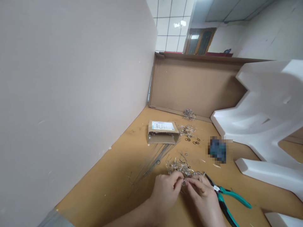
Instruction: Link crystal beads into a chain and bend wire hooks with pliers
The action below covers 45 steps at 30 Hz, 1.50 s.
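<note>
"Where are the hands?"

"Low over the near part of the table [113, 176], meeting at the fingertips. The left hand [167, 189] has its thumb and forefinger pinched shut on a small metal piece [184, 182]; the right hand [205, 198] is closed on it from the other side. Its exact shape is too small to tell."

"And around them?"

"A tangled heap of wire bits [177, 165] lies just beyond the fingertips. Green-handled pliers [236, 197] rest beside the right hand, on its right. Farther off, to the left, loose straight wires [159, 154] fan out in front of an open cardboard box [163, 126], with dark rings [196, 142] to the box's right."

"How would such a piece handle?"

"Probably almost weightless, springy rather than soft, and smooth enough to slip or roll between fingertips. It looks more likely to bend than break, and a cut end could prick."

"Where should it be held?"

"At its two opposite sides, with the pads of thumb and forefinger, clear of any sharp tip. A light pinch should do; a hard squeeze might distort it or make it spring away into the heap."
</note>
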{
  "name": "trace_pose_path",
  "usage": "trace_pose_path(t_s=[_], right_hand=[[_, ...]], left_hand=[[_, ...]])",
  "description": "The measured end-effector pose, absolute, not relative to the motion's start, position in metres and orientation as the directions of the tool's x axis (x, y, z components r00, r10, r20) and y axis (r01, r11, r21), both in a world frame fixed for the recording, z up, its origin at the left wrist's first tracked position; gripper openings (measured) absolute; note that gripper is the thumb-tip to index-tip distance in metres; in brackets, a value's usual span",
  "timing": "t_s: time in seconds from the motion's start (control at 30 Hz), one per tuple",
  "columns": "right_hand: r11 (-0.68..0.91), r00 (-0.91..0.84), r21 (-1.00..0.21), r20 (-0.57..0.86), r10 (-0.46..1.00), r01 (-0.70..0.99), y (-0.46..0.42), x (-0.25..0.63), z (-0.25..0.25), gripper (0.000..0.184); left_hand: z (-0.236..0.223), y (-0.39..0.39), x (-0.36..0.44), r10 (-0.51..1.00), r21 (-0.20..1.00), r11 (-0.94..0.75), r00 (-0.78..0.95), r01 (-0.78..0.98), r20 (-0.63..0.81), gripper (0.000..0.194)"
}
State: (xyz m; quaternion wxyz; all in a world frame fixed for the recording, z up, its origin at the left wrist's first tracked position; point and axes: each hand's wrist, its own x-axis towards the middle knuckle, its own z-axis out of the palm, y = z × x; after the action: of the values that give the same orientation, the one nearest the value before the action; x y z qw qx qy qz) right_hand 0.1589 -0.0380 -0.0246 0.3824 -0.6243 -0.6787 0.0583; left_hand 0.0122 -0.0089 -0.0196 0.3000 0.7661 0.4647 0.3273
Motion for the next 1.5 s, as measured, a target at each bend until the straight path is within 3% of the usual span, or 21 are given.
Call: trace_pose_path(t_s=[0.13,0.37,0.6,0.7,0.87,0.97,1.1,1.23,1.43,1.5], right_hand=[[0.246,0.066,-0.553,0.482,0.874,0.796,-0.039,0.156,-0.021,0.027],[0.285,0.033,-0.500,0.536,0.844,0.817,-0.040,0.155,-0.023,0.026],[0.273,-0.014,-0.437,0.511,0.859,0.857,-0.044,0.153,-0.020,0.017],[0.251,-0.010,-0.399,0.517,0.856,0.882,-0.047,0.150,-0.010,0.018],[0.297,-0.100,-0.192,0.661,0.743,0.935,-0.053,0.153,0.004,0.012],[0.308,-0.124,-0.180,0.647,0.753,0.934,-0.053,0.156,0.005,0.010],[0.319,-0.130,-0.288,0.523,0.842,0.903,-0.052,0.159,-0.001,0.012],[0.258,-0.059,-0.353,0.486,0.872,0.899,-0.052,0.160,-0.005,0.015],[0.243,-0.082,-0.276,0.489,0.869,0.930,-0.051,0.161,-0.005,0.016],[0.218,-0.060,-0.282,0.479,0.876,0.934,-0.051,0.162,-0.006,0.017]], left_hand=[[-0.017,-0.008,0.011,0.912,0.747,-0.378,0.357,0.546,0.201,0.024],[-0.020,-0.005,0.007,0.888,0.803,-0.410,0.391,0.432,0.242,0.028],[-0.018,-0.008,0.010,0.870,0.653,-0.473,0.429,0.592,0.241,0.019],[-0.018,-0.009,0.012,0.888,0.715,-0.435,0.389,0.547,0.243,0.013],[-0.011,-0.009,0.009,0.898,0.882,-0.331,0.400,0.336,0.184,0.013],[-0.006,-0.010,0.007,0.877,0.892,-0.354,0.431,0.282,0.211,0.017],[-0.001,-0.008,0.004,0.872,0.860,-0.424,0.384,0.284,0.303,0.015],[0.001,-0.005,0.002,0.876,0.821,-0.443,0.367,0.360,0.312,0.017],[-0.002,-0.006,0.000,0.749,0.552,-0.649,0.567,0.523,0.343,0.021],[-0.002,-0.007,0.000,0.735,0.511,-0.667,0.590,0.542,0.334,0.020]])
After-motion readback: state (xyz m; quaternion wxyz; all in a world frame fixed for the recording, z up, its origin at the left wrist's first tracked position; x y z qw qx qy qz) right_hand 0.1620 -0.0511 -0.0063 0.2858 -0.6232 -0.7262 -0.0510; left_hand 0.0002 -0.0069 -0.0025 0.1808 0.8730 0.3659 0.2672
